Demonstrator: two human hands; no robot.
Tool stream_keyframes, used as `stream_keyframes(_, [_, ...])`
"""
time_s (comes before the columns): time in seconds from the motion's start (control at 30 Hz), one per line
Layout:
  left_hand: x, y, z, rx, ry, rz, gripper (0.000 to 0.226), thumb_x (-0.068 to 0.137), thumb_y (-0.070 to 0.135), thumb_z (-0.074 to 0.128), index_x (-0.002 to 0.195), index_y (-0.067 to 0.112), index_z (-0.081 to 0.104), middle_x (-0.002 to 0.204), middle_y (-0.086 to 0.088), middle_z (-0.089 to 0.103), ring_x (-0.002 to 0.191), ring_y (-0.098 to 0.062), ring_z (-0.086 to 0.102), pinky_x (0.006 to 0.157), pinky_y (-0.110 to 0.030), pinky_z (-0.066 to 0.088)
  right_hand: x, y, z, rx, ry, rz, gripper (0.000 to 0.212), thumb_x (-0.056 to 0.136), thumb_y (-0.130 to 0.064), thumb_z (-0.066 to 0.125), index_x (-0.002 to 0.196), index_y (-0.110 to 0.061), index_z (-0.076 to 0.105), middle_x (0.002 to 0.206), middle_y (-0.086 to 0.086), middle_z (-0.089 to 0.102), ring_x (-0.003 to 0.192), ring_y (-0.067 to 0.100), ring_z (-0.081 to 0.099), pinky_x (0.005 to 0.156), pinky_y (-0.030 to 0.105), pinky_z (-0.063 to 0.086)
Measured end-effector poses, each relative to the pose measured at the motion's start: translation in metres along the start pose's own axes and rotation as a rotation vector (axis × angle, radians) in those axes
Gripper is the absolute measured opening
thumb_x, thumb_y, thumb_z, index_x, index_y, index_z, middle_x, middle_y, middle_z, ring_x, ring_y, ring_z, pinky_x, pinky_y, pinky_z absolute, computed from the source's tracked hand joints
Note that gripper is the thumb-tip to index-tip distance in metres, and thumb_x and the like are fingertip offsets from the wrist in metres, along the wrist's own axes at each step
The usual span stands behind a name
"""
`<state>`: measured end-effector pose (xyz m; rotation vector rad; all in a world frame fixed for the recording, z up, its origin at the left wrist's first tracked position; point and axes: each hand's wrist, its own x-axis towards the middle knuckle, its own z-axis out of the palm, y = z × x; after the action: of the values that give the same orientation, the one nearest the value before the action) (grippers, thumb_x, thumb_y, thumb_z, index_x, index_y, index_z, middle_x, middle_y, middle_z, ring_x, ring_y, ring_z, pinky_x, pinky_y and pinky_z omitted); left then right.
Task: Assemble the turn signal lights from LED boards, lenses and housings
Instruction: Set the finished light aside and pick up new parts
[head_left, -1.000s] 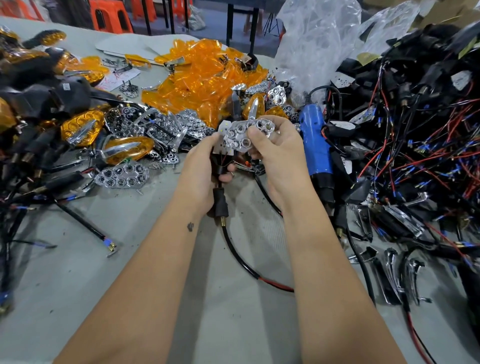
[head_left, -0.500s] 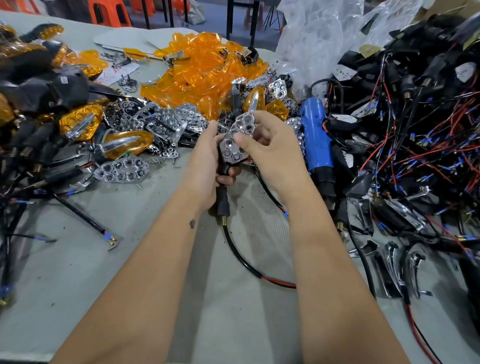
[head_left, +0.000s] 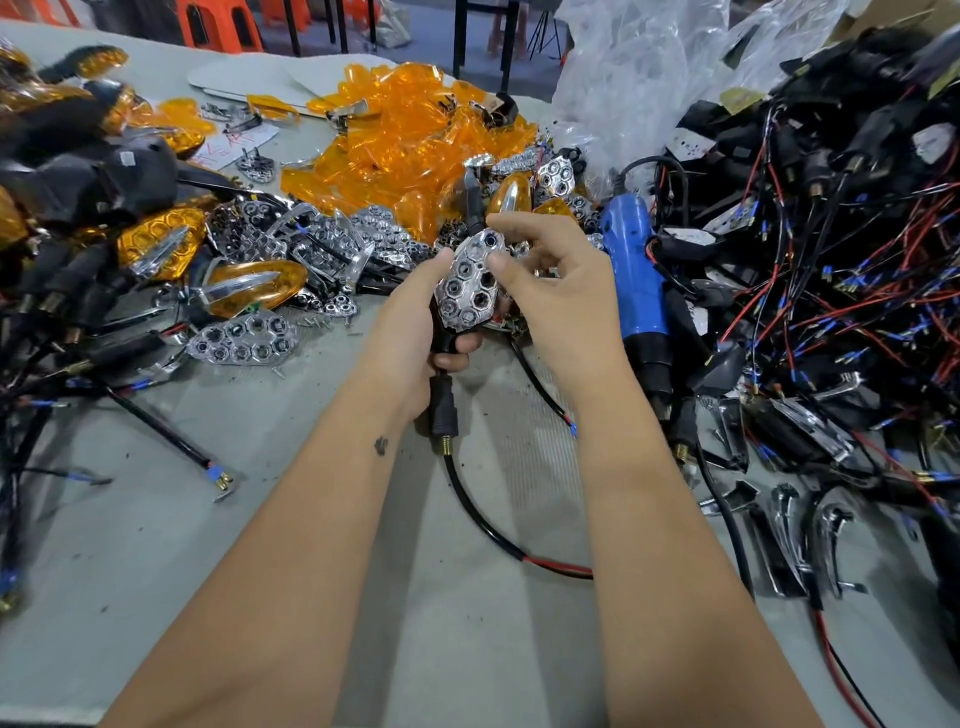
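We see left hand (head_left: 415, 317) gripping black turn-signal housing with stem (head_left: 442, 410), fingers curled round it, above grey surface (head_left: 156, 545). Chrome honeycomb reflector plate (head_left: 467, 283) sits on housing, tilted upright. Right hand (head_left: 561, 291) touches plate's right edge with thumb, other fingers loosely curled, gripping nothing. Black cable with red lead (head_left: 483, 525) trails from stem toward us. Pile of translucent orange lenses (head_left: 405, 135) behind; blue electric screwdriver (head_left: 636, 270) just right; tangle of black wired housings (head_left: 831, 234) far right.
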<state>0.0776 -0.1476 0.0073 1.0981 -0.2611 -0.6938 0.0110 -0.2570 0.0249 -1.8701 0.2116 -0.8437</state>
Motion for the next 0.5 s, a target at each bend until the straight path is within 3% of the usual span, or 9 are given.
stream_keyframes(0.2, [-0.0016,0.0070,-0.0047,0.009,-0.075,-0.052,0.034,0.097,0.046,0.043,0.086,0.018,0.059,0.068,-0.002,0.060,0.036,-0.008,0.033,0.032,-0.013,0.019,-0.0020,-0.0054,-0.0022,0.262,-0.093,0.032,0.030,0.089,-0.004,0.067,0.098,-0.032,0.073,0.095,0.003,0.066,0.084,0.011,0.059,0.068,0.020,0.053])
stream_keyframes(0.33, [-0.0022,0.0074,-0.0060,0.028,-0.101,-0.068,0.051,0.096,0.057,0.042,0.070,0.020,0.066,0.062,-0.001,0.057,0.031,-0.007,0.029,0.034,-0.014,0.015,-0.0019,-0.0091,0.0011,0.312,-0.170,0.051,0.027,0.090,-0.001,0.066,0.102,-0.025,0.071,0.097,0.003,0.068,0.083,0.011,0.060,0.060,0.026,0.056])
stream_keyframes(0.43, [-0.0030,0.0064,-0.0071,-0.001,-0.141,-0.056,0.060,0.095,0.067,0.035,0.086,0.016,0.064,0.066,-0.005,0.058,0.036,-0.012,0.035,0.040,-0.018,0.019,-0.0015,-0.0094,0.0024,0.232,-0.172,0.055,0.034,0.090,0.002,0.065,0.105,-0.029,0.068,0.103,0.006,0.069,0.081,0.011,0.062,0.059,0.026,0.055])
stream_keyframes(0.5, [-0.0048,0.0060,-0.0073,0.004,-0.176,-0.056,0.063,0.094,0.070,0.031,0.091,0.018,0.066,0.069,-0.008,0.060,0.042,-0.018,0.042,0.044,-0.020,0.030,-0.0010,-0.0077,0.0002,0.229,-0.139,0.083,0.037,0.089,0.003,0.065,0.103,-0.031,0.069,0.104,0.011,0.069,0.079,0.014,0.063,0.055,0.025,0.054])
